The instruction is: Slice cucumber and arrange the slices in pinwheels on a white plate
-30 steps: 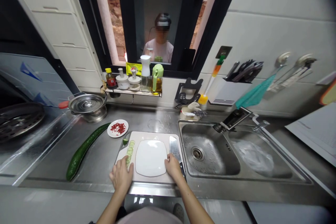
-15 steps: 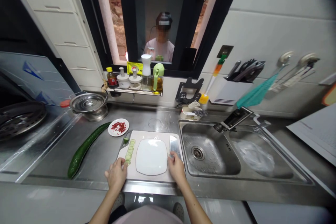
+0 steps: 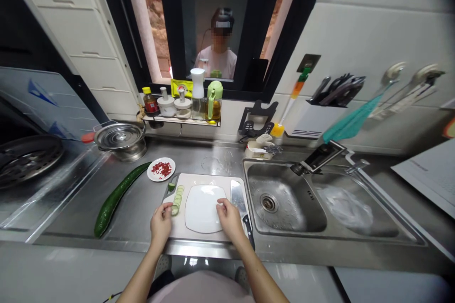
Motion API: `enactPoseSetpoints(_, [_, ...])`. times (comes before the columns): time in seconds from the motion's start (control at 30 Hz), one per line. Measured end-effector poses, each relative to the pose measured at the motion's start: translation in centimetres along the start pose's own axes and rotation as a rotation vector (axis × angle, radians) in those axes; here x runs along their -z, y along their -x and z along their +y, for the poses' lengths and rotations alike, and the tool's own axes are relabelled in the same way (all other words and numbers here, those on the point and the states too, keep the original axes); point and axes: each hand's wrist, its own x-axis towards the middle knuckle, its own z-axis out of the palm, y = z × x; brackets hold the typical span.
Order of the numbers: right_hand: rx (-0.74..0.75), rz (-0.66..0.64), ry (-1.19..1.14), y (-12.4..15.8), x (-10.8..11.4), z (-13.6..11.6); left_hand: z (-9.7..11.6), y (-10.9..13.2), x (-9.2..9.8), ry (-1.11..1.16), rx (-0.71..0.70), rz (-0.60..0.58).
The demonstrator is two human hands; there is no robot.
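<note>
A white square plate (image 3: 203,210) rests on the light cutting board (image 3: 192,180). Left of the plate runs a row of overlapping cucumber slices (image 3: 178,194), with a cucumber end piece (image 3: 171,186) beside it. My left hand (image 3: 161,224) is at the near end of the row, its fingertips closed on a cucumber slice (image 3: 174,210). Over the plate's right edge is my right hand (image 3: 230,220), loosely curled, thumb and fingers a little apart, nothing visible in them. The knife (image 3: 237,196) lies on the board's right side, its black handle pointing toward me.
A whole cucumber (image 3: 119,200) and a small plate of chopped red pieces (image 3: 161,169) are on the steel counter to the left. The double sink (image 3: 286,203) adjoins the board's right side. Behind stand a lidded pot (image 3: 121,139) and a rack of seasonings (image 3: 181,118).
My right hand has moved left from the knife to the plate's right edge, uncovering the knife handle. My left hand stays by the slices, now with one at its fingertips. The view shifted slightly.
</note>
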Motion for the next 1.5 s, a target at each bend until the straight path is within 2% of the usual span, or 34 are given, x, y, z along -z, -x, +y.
enactPoseSetpoints(0.23, [0.063, -0.186, -0.014, -1.5, -1.9, -3.7, 2.3, -1.2, 0.2, 0.084, 0.015, 0.019])
enactPoseSetpoints(0.43, [0.109, -0.323, 0.039, -3.2, -4.4, -5.3, 2.0, -1.2, 0.9, 0.192, 0.138, -0.039])
enactPoseSetpoints(0.57, [0.225, -0.43, 0.087, -4.4, -6.4, -6.5, 1.7, -1.2, 1.1, 0.277, 0.08, -0.098])
enactPoseSetpoints(0.73, [0.293, -0.494, 0.12, -5.7, -8.1, -6.9, 2.3, -1.7, 1.0, 0.402, -0.02, -0.25])
enactPoseSetpoints(0.9, [0.301, -0.559, -0.041, -6.3, -7.9, -5.9, 2.9, -1.8, 0.4, 0.513, -0.085, -0.326])
enactPoseSetpoints(1.07, [0.184, -0.568, -0.258, -6.2, -6.4, -5.0, 3.6, -1.8, -0.4, 0.586, -0.068, -0.36])
enactPoseSetpoints(1.17, [0.108, -0.564, -0.39, -6.2, -5.4, -4.7, 4.2, -1.8, -0.8, 0.608, 0.02, -0.33])
enactPoseSetpoints(1.23, [0.078, -0.54, -0.449, -6.2, -4.8, -4.5, 4.7, -1.7, -0.9, 0.612, 0.155, -0.339])
enactPoseSetpoints(1.37, [0.086, -0.479, -0.473, -6.3, -3.6, -4.2, 6.1, -1.3, -1.2, 0.662, 0.474, -0.541])
enactPoseSetpoints(1.43, [0.104, -0.46, -0.469, -6.2, -3.0, -4.0, 7.1, -1.1, -1.4, 0.724, 0.558, -0.621])
enactPoseSetpoints(1.5, [0.117, -0.441, -0.459, -6.1, -2.5, -3.8, 8.0, -1.1, -1.7, 0.773, 0.581, -0.651])
